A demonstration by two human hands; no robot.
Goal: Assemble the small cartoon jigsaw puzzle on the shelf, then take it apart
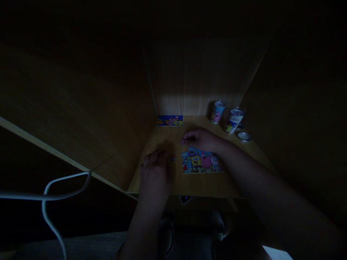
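Jigsaw time on a dim wooden worktop (206,186), and we have both grips in close. Our eyes go first to the tiny loose piece (173,157), lying flat on the wood between the two grips, a touch nearer the left one. Our left grip (155,169) sits just beside it, knuckles up, fingers curled in and low over the worktop; the light is so poor that we cannot tell whether it has hold of anything. Over on the other side, our right grip (199,140) hangs at the top edge of the assembled SpongeBob and Patrick jigsaw (202,161), fingers loosely curled and pointing left, with nothing visible in them, though we cannot be sure in this gloom. That jigsaw lies flat, its long axis running left to right across our view, and the loose piece sits just off its left end, not touching it. Against the back panel we have a colourful printed strip (169,120), long side along the wall. A pink-labelled canister (217,112) and a white-labelled canister (234,121) stand in the far right corner, a round metal lid (244,137) lying beside them. A white cable (46,202) loops through the dark at lower left.
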